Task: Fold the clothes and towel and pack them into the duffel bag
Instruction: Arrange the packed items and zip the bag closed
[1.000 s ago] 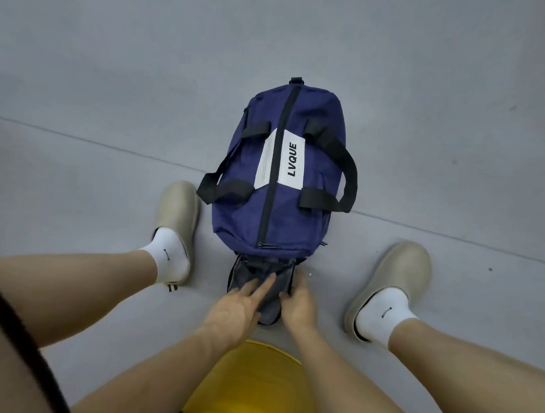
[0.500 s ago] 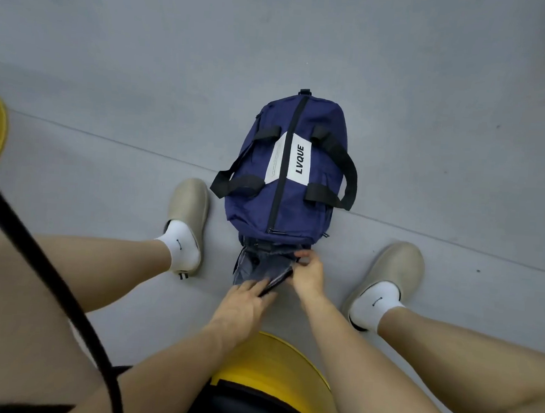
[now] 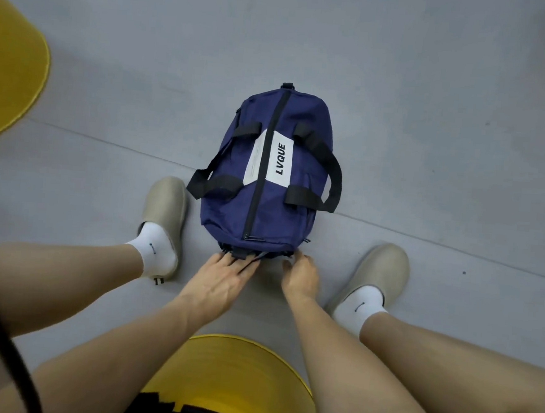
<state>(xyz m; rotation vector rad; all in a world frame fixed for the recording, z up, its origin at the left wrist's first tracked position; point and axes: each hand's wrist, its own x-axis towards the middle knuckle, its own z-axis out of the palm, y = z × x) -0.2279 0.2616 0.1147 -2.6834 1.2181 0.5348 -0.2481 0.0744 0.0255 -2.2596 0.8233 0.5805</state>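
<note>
The near end of the duffel bag (image 3: 274,206) is mostly hidden behind the left hand (image 3: 224,277) and the right hand (image 3: 301,276). The right hand's fingers curl in, and if they pinch anything cannot be told. The small print on the white label (image 3: 254,163) is too tiny to read. The bottom edge cuts off the yellow stool (image 3: 237,374).

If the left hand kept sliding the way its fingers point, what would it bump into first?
The duffel bag. The left hand points at its near end, fingertips apparently touching the fabric there, so it would press straight into the bag.
</note>
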